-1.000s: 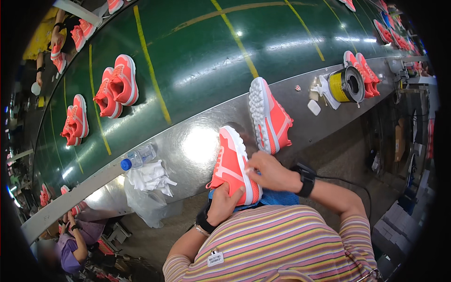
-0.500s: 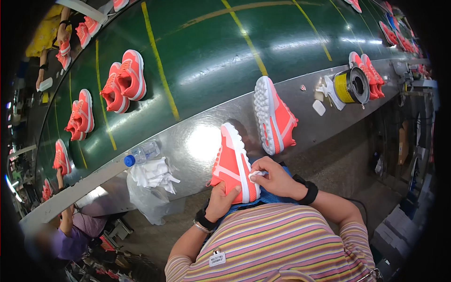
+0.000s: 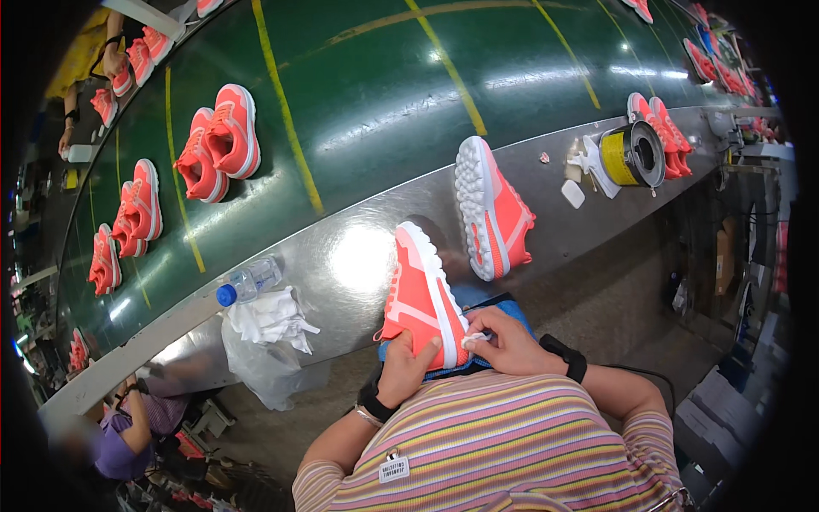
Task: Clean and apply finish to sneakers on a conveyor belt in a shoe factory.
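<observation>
Close to my body, a coral sneaker (image 3: 416, 311) with a bumpy white sole is held on its side, toe pointing away from me. My left hand (image 3: 407, 365) grips its heel end, thumb lying along the upper. Pinched in my right hand (image 3: 510, 343) is a small white cloth (image 3: 475, 338), pressed to the sole edge near the heel. A second coral sneaker (image 3: 493, 209) lies on its side on the metal ledge (image 3: 546, 205), beyond my right hand, its knobbly sole turned left. Part of the cloth is hidden by my fingers.
Beyond the ledge runs a green belt (image 3: 358, 111) with yellow lines, carrying pairs of coral sneakers (image 3: 217, 141). At left are a bottle with a blue cap (image 3: 249, 280) and white rags (image 3: 271, 320). A yellow-and-black can (image 3: 631, 154) stands at right. Co-workers sit along the left.
My right hand has shifted slightly down along the sole edge toward the heel with the cloth. At far left, a co-worker's hand has left a sneaker on the belt.
</observation>
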`<state>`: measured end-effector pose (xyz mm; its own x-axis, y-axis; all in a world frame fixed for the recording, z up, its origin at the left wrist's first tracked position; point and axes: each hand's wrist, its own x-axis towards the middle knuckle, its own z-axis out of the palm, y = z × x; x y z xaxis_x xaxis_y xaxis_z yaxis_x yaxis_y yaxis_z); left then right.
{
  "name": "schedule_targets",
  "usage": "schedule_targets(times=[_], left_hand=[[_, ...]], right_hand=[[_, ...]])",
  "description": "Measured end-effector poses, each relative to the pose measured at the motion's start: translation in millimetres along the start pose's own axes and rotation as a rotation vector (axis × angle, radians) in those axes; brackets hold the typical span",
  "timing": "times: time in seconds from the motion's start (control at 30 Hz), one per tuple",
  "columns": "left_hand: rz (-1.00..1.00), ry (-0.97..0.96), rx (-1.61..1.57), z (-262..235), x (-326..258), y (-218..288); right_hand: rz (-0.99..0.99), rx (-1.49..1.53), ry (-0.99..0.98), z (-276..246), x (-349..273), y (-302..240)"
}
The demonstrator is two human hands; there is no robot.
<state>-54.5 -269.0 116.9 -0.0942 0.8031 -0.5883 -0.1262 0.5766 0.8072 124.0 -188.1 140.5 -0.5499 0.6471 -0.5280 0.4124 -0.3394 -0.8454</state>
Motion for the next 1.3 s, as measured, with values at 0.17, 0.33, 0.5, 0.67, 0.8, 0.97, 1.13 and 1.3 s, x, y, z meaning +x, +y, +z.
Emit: schedule_targets(times=[0.17, 0.33, 0.5, 0.67, 0.8, 0.97, 1.13, 1.3], left_hand=[[0.004, -0.012, 0.023, -1.7, 1.1, -3.2], [-0.024, -0.015, 0.045, 0.8, -0.3, -1.0], [-0.043, 0.007, 0.006, 0.7, -0.8, 3.3], [-0.009, -0.001, -0.006, 1.1, 0.1, -0.3], [-0.034, -0.027, 0.076, -1.3, 0.5, 0.0], [-0.013, -0.015, 0.046, -2.2, -1.1, 4.4], [-0.025, -0.055, 0.067, -5.6, -0.5, -2.7], [-0.034, -0.051, 0.121, -8.3, 0.5, -7.4]], right_hand=[[-0.058, -0.079, 0.054, 0.2, 25.6, 1.9], [-0.03, -0.033, 0.09, -0.8, 50.1, 13.3], [0.173, 0.21, -0.069, -12.1, 32.8, -3.9], [0.163, 0.16, 0.01, -10.5, 37.2, 3.5], [0.115, 0.032, 0.082, -6.4, 55.3, 7.1], [0.169, 0.08, -0.024, -11.2, 43.6, 6.2], [0.138, 0.097, 0.085, -5.3, 58.2, 15.6], [0.058, 0.037, 0.132, -0.9, 92.9, 19.4]])
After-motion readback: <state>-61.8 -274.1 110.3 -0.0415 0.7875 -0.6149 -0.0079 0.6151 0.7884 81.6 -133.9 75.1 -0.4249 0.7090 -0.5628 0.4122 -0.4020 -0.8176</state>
